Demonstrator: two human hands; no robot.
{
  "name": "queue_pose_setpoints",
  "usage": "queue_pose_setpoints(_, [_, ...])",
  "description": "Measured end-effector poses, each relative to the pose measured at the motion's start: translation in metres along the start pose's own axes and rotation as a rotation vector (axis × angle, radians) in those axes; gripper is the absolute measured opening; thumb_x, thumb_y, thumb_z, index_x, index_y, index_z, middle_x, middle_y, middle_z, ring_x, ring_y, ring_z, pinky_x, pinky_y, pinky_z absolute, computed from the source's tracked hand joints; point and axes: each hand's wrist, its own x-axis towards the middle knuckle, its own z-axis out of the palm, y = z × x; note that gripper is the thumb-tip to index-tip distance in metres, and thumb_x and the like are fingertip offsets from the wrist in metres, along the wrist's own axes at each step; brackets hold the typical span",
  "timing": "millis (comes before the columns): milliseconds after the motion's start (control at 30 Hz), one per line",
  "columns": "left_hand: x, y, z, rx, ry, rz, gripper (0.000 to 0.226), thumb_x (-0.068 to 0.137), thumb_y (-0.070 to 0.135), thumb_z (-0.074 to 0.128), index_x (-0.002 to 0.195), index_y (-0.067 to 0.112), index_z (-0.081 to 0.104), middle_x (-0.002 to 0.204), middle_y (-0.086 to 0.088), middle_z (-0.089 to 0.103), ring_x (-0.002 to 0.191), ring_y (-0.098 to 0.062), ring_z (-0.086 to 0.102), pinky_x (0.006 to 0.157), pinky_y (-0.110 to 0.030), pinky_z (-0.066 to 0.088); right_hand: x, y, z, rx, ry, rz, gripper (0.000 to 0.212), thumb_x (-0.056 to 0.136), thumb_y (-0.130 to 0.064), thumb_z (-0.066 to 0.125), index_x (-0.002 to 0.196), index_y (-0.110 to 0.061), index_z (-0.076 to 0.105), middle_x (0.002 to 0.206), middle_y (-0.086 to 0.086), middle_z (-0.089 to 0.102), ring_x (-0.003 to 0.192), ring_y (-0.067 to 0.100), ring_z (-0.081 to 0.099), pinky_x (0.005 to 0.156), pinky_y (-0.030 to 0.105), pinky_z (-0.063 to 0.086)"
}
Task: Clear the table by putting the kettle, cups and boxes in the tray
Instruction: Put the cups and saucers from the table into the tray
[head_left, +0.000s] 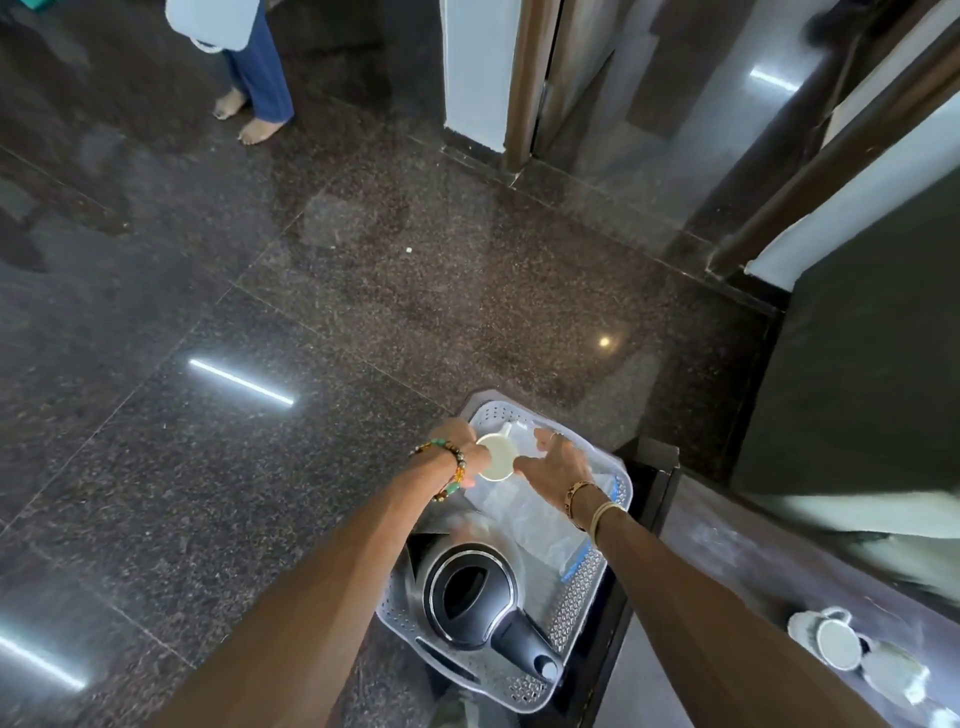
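A grey perforated tray (582, 587) sits below me, a black kettle (472, 592) standing at its near end, handle toward me. A clear plastic bag (540, 519) with a blue strip lies in the tray's middle. At the far end, a white cup (496, 457) is upright over the tray. My left hand (462, 447) grips the cup's left side. On the cup's right rim lie the fingers of my right hand (556, 462), with its thumb against the rim. Cups and saucers (841, 644) remain on the dark table (753, 561) at right.
The tray rests on a dark stand (649, 467) beside the table. A polished dark granite floor (311, 291) spreads ahead. A barefoot person (254, 78) stands at the far left. Doorframes and white walls (478, 67) rise at the back and right.
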Motion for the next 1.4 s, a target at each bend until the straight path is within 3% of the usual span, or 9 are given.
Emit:
queue_pose_setpoints(133, [-0.037,0.024,-0.027,0.112,0.156,0.152,0.029,0.085,0.015,0.061,0.111,0.003,0.066,0.115,-0.018,0.069,0.103,-0.029,0.065,0.088,-0.037,0.055,-0.036,-0.004,-0.04,-0.002,0.105,-0.053,0.064,0.075,-0.033,0.07,0.136,-0.019,0.053,0.134,0.001,0.06,0.122,0.022,0.055,0.092,0.026,0.042])
queue_pose_setpoints(233, [-0.063,0.04,-0.035,0.062,0.237,0.299,0.035,0.087,0.025,0.065,0.12,0.013,0.063,0.122,-0.006,0.069,0.113,-0.023,0.063,0.097,-0.034,0.05,-0.067,-0.003,-0.069,-0.036,0.174,-0.118,0.066,0.071,-0.036,0.069,0.135,-0.024,0.055,0.132,-0.002,0.061,0.118,0.02,0.059,0.096,0.027,0.044])
queue_pose_setpoints(467, [-0.123,0.101,-0.026,0.212,0.364,0.691,0.047,0.088,0.041,0.064,0.127,0.017,0.059,0.12,-0.006,0.066,0.111,-0.024,0.062,0.093,-0.034,0.048,-0.147,0.024,-0.127,-0.185,0.391,-0.209,0.071,0.078,-0.05,0.063,0.14,-0.021,0.047,0.138,0.005,0.053,0.134,0.023,0.043,0.109,0.033,0.037])
queue_pose_setpoints(600, [-0.169,0.151,-0.002,0.36,0.445,0.922,0.049,0.087,0.047,0.061,0.126,0.017,0.059,0.12,-0.007,0.065,0.111,-0.025,0.06,0.095,-0.038,0.049,-0.202,0.057,-0.171,-0.191,0.547,-0.204,0.072,0.077,-0.052,0.066,0.138,-0.019,0.049,0.137,0.007,0.052,0.128,0.025,0.048,0.107,0.035,0.04])
queue_pose_setpoints(800, [-0.246,0.209,0.066,0.489,0.512,1.158,0.047,0.09,0.051,0.058,0.122,0.017,0.063,0.124,-0.008,0.063,0.112,-0.029,0.06,0.094,-0.043,0.048,-0.286,0.132,-0.216,-0.113,0.786,-0.139,0.07,0.077,-0.05,0.067,0.136,-0.018,0.051,0.137,0.008,0.051,0.125,0.027,0.05,0.105,0.038,0.042])
queue_pose_setpoints(967, [-0.306,0.221,0.149,0.589,0.563,1.281,0.049,0.093,0.052,0.052,0.126,0.016,0.06,0.13,-0.005,0.057,0.12,-0.027,0.053,0.097,-0.044,0.044,-0.359,0.223,-0.212,-0.093,0.899,-0.046,0.071,0.078,-0.053,0.065,0.137,-0.017,0.05,0.136,0.007,0.052,0.124,0.029,0.05,0.104,0.04,0.041])
queue_pose_setpoints(1400, [-0.468,0.237,0.353,0.684,0.441,1.591,0.05,0.09,0.052,0.057,0.126,0.018,0.058,0.129,-0.005,0.056,0.114,-0.03,0.055,0.095,-0.042,0.039,-0.554,0.426,-0.196,0.0,1.125,0.21,0.068,0.076,-0.056,0.067,0.131,-0.018,0.053,0.128,0.006,0.053,0.118,0.029,0.051,0.1,0.039,0.04])
